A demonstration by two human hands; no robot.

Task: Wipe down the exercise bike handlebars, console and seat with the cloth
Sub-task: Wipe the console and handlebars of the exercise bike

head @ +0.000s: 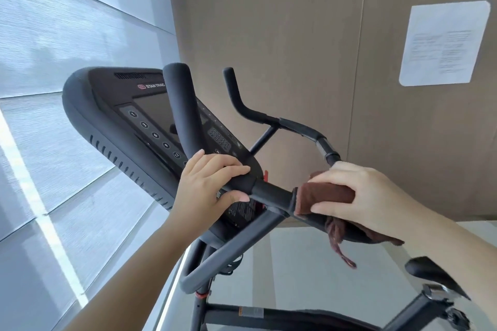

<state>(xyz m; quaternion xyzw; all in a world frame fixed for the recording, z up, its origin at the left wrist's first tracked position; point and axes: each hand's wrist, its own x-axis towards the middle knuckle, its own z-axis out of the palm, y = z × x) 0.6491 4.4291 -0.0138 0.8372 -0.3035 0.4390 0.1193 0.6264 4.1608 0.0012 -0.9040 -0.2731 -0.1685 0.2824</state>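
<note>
The black exercise bike handlebars point(271, 192) run across the middle of the view, with two upright horns behind them. My left hand point(208, 183) is closed around the bar at the base of the near horn. My right hand point(357, 196) presses a brown cloth point(326, 196) wrapped over the bar to the right, and a loose end of the cloth hangs below. The black console point(121, 121) with its screen and keypad stands tilted at the left, behind the near horn. The black seat point(433, 275) shows at the lower right.
A window with pale blinds point(67, 35) fills the left side. A brown panelled wall point(282, 35) stands behind the bike with a white paper notice point(443, 43) on it. The bike frame point(269, 320) runs along the bottom over a light floor.
</note>
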